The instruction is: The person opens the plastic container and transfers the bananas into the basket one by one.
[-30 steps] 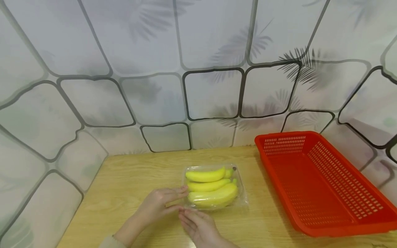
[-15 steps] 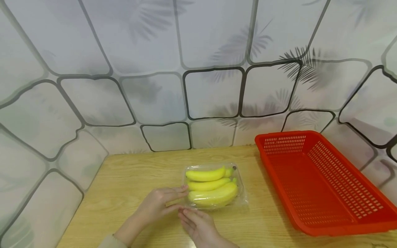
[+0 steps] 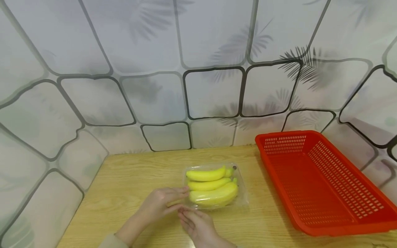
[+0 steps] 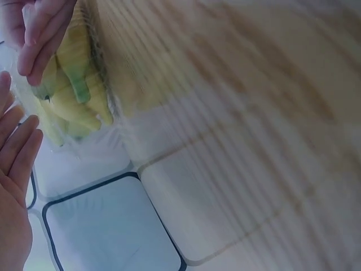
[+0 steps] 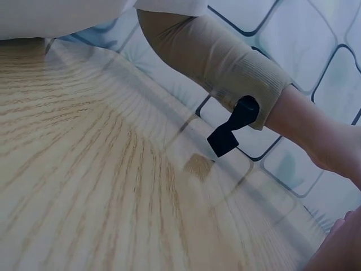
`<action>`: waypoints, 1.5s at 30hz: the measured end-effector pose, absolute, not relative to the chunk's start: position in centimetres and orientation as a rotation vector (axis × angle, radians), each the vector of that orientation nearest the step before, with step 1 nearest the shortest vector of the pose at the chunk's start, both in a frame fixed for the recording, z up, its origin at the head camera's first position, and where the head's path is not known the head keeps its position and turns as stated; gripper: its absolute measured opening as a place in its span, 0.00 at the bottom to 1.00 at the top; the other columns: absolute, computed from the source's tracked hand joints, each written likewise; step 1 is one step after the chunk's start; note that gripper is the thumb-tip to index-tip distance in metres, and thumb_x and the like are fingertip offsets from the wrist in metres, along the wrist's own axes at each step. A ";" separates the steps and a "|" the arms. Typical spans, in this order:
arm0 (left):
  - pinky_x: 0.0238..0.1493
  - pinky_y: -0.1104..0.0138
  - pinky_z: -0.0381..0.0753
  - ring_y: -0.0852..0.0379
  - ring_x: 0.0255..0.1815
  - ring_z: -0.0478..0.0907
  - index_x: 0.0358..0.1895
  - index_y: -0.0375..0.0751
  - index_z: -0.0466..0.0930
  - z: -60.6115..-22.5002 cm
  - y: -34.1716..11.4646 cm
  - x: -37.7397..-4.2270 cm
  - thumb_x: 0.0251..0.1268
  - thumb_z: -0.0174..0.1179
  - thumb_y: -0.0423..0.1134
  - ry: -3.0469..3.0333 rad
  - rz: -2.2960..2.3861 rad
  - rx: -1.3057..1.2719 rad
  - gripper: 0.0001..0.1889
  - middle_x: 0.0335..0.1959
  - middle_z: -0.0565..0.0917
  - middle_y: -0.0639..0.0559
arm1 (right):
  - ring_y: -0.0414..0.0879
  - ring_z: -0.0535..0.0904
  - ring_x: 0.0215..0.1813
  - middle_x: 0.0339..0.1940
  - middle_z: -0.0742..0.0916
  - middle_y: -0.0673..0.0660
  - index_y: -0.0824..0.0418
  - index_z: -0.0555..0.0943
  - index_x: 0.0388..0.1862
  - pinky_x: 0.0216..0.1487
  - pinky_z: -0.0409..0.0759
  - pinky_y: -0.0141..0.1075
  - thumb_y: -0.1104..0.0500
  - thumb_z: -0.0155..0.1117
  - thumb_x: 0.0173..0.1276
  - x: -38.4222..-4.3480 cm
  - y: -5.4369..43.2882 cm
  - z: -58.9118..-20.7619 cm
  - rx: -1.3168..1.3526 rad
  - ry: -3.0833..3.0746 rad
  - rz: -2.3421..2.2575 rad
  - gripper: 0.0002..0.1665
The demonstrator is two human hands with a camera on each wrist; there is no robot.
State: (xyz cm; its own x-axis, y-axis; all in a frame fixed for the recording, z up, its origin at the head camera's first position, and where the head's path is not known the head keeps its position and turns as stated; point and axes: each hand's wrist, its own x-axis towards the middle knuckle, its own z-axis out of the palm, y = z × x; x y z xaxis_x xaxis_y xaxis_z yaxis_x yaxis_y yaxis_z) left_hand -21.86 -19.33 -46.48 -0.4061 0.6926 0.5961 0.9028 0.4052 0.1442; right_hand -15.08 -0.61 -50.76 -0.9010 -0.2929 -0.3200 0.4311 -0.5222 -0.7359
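A clear plastic box [image 3: 243, 193] of yellow bananas [image 3: 214, 195] lies on the wooden table in the head view. At its left side is my left hand [image 3: 162, 201], its fingers extended, with fingertips right at the box's edge. My right hand [image 3: 200, 225] is at the near left corner, its fingertips close to the left thumb. In the left wrist view the left hand [image 4: 14, 164] and right hand [image 4: 45, 39] both show fairly straight fingers, with the bananas [image 4: 76, 84] behind them. The right wrist view shows my left forearm and a bit of a hand [image 5: 341, 243].
To the right stands a red plastic basket [image 3: 319, 193] with slotted sides and a bare floor. The wooden table [image 3: 139, 175] runs back to a patterned wall [image 3: 214, 93], with side walls left and right. A black strap-like piece [image 5: 234, 127] sits at the left sleeve's cuff.
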 end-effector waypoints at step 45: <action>0.55 0.64 0.91 0.52 0.56 0.91 0.57 0.39 0.88 -46.0 -19.6 -22.1 0.51 0.81 0.46 -2.177 -0.405 -1.320 0.28 0.58 0.91 0.44 | 0.38 0.89 0.52 0.50 0.92 0.52 0.66 0.82 0.60 0.63 0.88 0.31 0.61 0.60 0.82 -15.0 0.2 -50.6 0.185 1.151 -2.387 0.14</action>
State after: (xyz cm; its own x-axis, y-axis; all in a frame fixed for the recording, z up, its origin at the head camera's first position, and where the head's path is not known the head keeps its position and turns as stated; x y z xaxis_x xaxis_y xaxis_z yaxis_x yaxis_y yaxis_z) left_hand -22.12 -19.61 -45.99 -0.3618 0.7139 0.5995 0.8817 0.4709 -0.0286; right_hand -14.98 0.20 -50.59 -0.8756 -0.3620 -0.3198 0.4756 -0.5308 -0.7014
